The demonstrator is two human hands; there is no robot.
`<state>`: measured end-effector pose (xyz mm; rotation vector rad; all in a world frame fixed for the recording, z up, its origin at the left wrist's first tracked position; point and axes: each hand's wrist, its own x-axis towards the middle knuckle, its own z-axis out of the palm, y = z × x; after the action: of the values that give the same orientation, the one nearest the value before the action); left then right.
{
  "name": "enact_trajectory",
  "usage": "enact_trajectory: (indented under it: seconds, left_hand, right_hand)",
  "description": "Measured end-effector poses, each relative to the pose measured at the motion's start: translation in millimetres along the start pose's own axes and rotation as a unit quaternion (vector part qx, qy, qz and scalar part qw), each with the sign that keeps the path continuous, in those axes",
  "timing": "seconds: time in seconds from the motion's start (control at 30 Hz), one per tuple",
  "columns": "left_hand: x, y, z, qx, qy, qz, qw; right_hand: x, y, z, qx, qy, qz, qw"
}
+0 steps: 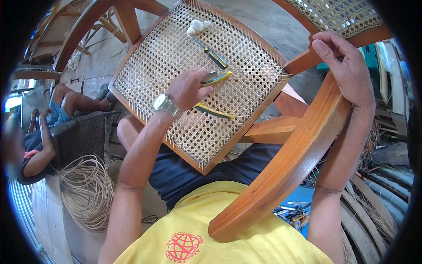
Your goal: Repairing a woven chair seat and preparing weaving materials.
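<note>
A wooden chair lies tilted across my lap, its woven cane seat (162,53) facing me. My left hand (189,88), with a metal watch (165,104) on the wrist, is over the seat. Its fingers curl over pliers whose yellow-and-dark handles (215,115) spread out to the right; the pliers' head is hidden under the hand. Just beyond lies a screwdriver (215,58) with a black-and-yellow handle, its tip by a crumpled white lump (198,27). My right hand (347,66) is curled at the chair's wooden frame (303,61), its wrist against the curved armrest (285,163).
Cane ends stick out along the seat's edges. At the left, a coil of cane (88,193) hangs by a dark woven chair (83,136), where another person (39,154) sits. A blue container of tools (299,207) stands below the armrest. Wood strips (369,224) are stacked at the right.
</note>
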<state>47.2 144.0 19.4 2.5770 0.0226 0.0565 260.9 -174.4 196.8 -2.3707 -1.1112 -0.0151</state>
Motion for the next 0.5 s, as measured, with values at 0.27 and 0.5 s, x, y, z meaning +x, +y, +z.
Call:
enact_trajectory:
  seconds: [0.27, 0.5]
  left_hand:
    - [1.7, -9.6, -29.1, 0.165, 0.055, -0.030, 0.984]
    - [42.5, -114.2, -84.9, 0.238, 0.120, -0.053, 0.962]
  right_hand:
    - [-0.1, 2.3, -2.2, 0.024, 0.003, 0.006, 1.000]
    - [0.6, -0.3, -1.5, 0.043, 0.003, 0.019, 0.999]
